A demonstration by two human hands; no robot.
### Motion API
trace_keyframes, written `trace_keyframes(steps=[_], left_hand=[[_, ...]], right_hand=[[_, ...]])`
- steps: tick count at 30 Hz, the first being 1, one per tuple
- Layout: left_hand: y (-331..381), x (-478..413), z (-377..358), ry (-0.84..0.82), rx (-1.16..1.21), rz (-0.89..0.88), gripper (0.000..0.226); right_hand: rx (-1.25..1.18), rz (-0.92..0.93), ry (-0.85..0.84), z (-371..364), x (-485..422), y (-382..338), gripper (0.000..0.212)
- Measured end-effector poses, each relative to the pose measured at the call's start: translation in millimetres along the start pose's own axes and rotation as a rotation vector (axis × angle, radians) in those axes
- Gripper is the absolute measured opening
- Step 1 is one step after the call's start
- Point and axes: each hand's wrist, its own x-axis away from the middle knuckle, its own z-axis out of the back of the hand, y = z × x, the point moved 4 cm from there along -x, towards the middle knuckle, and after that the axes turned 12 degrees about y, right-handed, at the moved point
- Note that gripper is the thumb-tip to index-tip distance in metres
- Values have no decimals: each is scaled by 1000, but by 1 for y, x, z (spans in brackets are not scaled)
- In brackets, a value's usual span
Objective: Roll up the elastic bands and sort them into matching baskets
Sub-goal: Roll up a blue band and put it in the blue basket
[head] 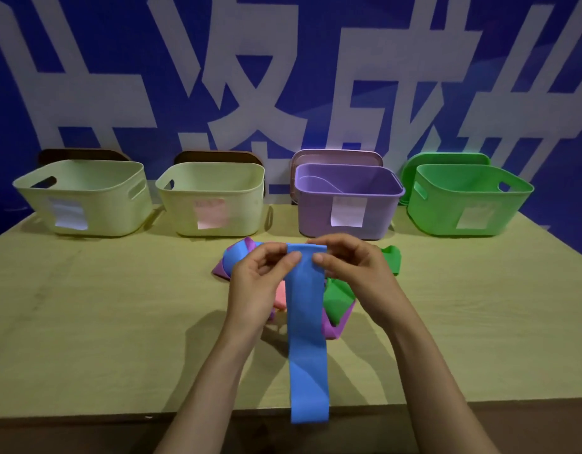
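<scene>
Head cam, the only view: both hands are up over the table (119, 322), each pinching the top end of the blue band (307, 322) between thumb and fingers. The left hand (258, 283) has its left corner and the right hand (351, 270) the other one. The band runs straight toward the camera and its lower end hangs past the table's front edge. Nothing looks coiled yet, so I'd say the roll is only just starting. The next move probably needs that top edge curled over tight and even. The green band (337, 296) and pink band (280, 294) lie heaped underneath. Can't tell which basket takes blue: there's a purple basket (315, 221), a green basket (440, 211) and two cream ones, labels unreadable
</scene>
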Motion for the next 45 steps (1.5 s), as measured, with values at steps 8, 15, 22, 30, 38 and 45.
trace_keyframes(steps=[8,15,22,30,38,45], left_hand=[[12,12,-1,-169,-33,56,10],[22,19,4,-139,-64,92,21],[23,22,3,-69,-46,116,12],[26,26,0,-66,-76,19,24],[32,23,4,-164,-189,-61,23],[34,24,4,-241,-173,-98,25]], right_hand=[[-133,-27,148,-4,23,2,38],[-143,-73,121,-8,27,-1,29],[-3,-47,58,-4,31,-5,23],[13,-67,154,-2,30,-8,13],[63,-3,120,4,29,-12,14],[103,66,90,5,30,-14,14]])
